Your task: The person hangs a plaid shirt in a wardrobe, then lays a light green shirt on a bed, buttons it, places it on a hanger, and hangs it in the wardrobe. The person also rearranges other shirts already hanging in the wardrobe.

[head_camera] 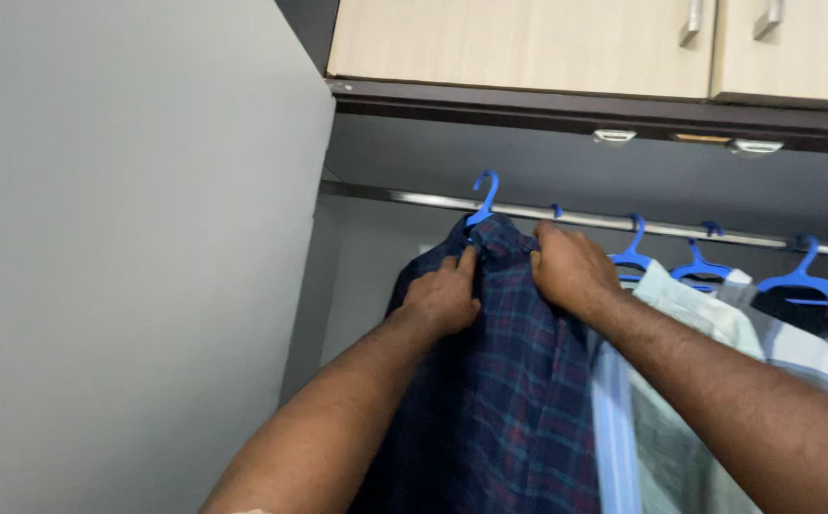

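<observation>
At your nine o'clock the grey side wall (128,257) closes off the whole left, leaving only a narrow dark gap between it and the dark plaid shirt (499,381). At twelve o'clock the metal rail (585,220) runs across, with open room above it up to the dark ledge (576,109) under the pale upper cabinets (518,43). Your left hand (444,297) and right hand (571,269) both press on the shirt's collar, just beneath the rail. From two to four o'clock the way is packed: blue hangers (699,265) hook over the rail close together, and pale shirts (709,324) hang touching one another, with no gap between them.
</observation>
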